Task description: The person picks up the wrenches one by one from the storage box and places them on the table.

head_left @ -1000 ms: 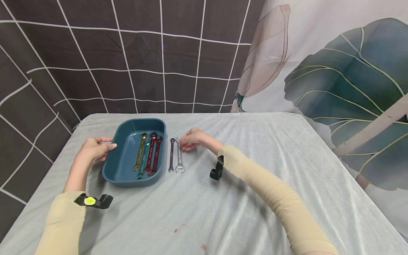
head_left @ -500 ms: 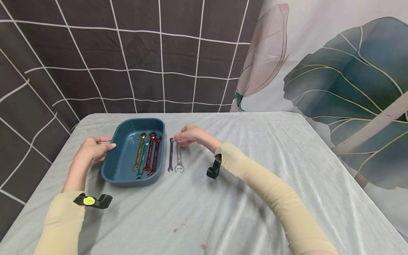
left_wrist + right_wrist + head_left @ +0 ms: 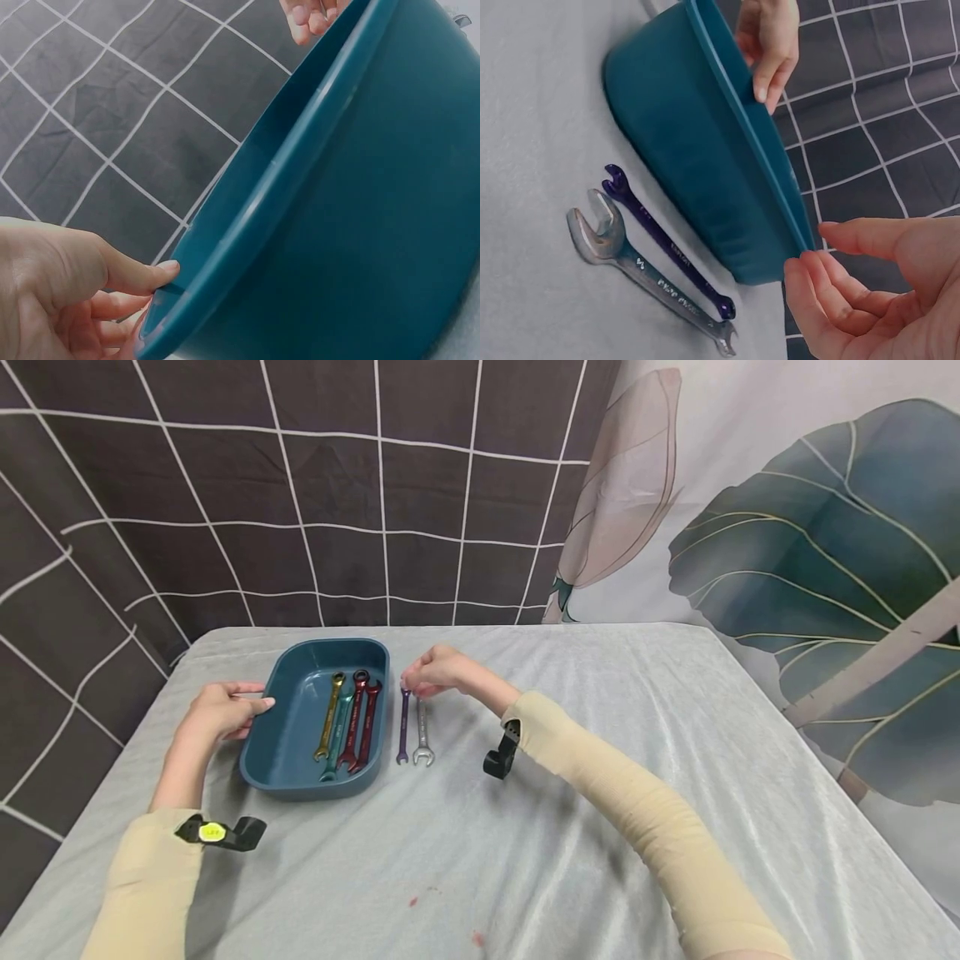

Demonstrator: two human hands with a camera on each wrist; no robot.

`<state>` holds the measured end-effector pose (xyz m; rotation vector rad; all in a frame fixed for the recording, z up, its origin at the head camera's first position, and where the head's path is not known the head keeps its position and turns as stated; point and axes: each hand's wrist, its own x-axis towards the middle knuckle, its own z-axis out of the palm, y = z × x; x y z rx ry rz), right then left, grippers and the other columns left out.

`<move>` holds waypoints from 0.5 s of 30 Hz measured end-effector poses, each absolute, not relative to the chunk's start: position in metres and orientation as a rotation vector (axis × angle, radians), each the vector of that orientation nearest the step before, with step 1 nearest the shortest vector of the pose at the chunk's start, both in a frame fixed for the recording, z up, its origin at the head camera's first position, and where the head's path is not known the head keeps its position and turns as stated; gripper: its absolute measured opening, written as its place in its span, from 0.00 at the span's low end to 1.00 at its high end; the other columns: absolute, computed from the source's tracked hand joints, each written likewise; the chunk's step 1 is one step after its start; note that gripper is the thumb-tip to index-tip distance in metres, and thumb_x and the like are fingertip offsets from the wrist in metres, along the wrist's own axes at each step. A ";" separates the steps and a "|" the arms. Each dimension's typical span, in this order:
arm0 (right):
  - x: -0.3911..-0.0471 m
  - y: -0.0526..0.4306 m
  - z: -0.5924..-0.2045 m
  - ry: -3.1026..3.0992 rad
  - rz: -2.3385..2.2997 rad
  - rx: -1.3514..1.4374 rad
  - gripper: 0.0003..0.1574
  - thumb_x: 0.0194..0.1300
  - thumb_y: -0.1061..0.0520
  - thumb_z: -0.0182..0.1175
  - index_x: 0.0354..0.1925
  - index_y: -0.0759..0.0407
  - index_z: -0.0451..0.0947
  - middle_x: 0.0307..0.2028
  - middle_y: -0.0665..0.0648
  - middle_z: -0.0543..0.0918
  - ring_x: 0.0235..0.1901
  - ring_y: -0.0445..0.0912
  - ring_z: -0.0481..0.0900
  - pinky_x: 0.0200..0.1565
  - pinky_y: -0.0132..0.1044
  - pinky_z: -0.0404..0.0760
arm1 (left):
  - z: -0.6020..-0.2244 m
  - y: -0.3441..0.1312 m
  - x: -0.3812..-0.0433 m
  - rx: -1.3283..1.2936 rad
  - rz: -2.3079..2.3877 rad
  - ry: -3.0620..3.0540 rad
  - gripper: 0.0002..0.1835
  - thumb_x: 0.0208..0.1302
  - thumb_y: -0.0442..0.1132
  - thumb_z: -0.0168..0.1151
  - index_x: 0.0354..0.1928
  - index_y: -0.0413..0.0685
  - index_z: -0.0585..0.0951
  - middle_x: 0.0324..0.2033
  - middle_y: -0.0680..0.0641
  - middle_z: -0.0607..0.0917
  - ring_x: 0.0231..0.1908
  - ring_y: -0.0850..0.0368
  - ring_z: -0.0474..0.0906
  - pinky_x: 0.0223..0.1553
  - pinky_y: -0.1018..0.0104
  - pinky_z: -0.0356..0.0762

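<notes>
My left hand (image 3: 222, 710) grips the left rim of a blue plastic tub (image 3: 288, 727); in the left wrist view the thumb (image 3: 161, 274) lies over the rim, with fingers outside. A yellow wrench (image 3: 327, 722), a green wrench (image 3: 337, 735) and two red wrenches lie in the tub. To its right, a purple wrench (image 3: 403, 727) and a silver wrench (image 3: 423, 735) lie side by side on the cloth. My right hand (image 3: 435, 671) hovers over the far end of the purple wrench. In the right wrist view, its thumb and fingers stand apart with nothing between them.
A pale grey cloth (image 3: 600, 735) covers the table, with small reddish marks near the front. Behind the table hangs a dark curtain with white grid lines (image 3: 315, 485). A leaf-patterned curtain (image 3: 810, 527) is at the right.
My right hand has moved left, from the far end of the silver wrench to above that of the purple one. The left hand and the tub stay in place.
</notes>
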<state>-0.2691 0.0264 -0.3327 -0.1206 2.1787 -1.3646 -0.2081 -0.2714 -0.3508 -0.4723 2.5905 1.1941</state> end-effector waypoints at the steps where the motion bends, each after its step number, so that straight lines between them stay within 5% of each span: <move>1: -0.269 0.026 -0.332 2.186 -1.360 -0.129 0.16 0.62 0.67 0.59 0.49 0.71 0.79 0.48 0.68 0.83 0.22 0.36 0.78 0.34 0.29 0.82 | -0.351 -0.271 -0.208 -0.475 1.193 2.588 0.30 0.68 0.42 0.56 0.68 0.34 0.64 0.30 0.49 0.73 0.28 0.63 0.70 0.28 0.69 0.77; 6: -0.269 0.024 -0.328 2.219 -1.323 -0.172 0.16 0.63 0.64 0.61 0.49 0.69 0.80 0.41 0.64 0.85 0.24 0.37 0.79 0.38 0.32 0.83 | -0.350 -0.271 -0.209 -0.480 1.189 2.589 0.31 0.68 0.43 0.56 0.68 0.35 0.64 0.32 0.48 0.73 0.28 0.63 0.70 0.28 0.69 0.77; 11: -0.268 0.020 -0.322 2.193 -1.333 -0.188 0.17 0.63 0.63 0.62 0.50 0.69 0.80 0.47 0.67 0.83 0.28 0.41 0.81 0.51 0.42 0.80 | -0.349 -0.270 -0.209 -0.475 1.205 2.586 0.31 0.68 0.42 0.56 0.68 0.35 0.64 0.31 0.49 0.74 0.27 0.64 0.70 0.28 0.70 0.77; 15: -0.268 0.015 -0.317 2.170 -1.353 -0.198 0.17 0.63 0.64 0.62 0.50 0.69 0.79 0.48 0.66 0.83 0.30 0.42 0.82 0.51 0.42 0.80 | -0.348 -0.269 -0.208 -0.481 1.207 2.586 0.30 0.68 0.42 0.56 0.68 0.34 0.64 0.29 0.50 0.73 0.26 0.64 0.70 0.28 0.70 0.76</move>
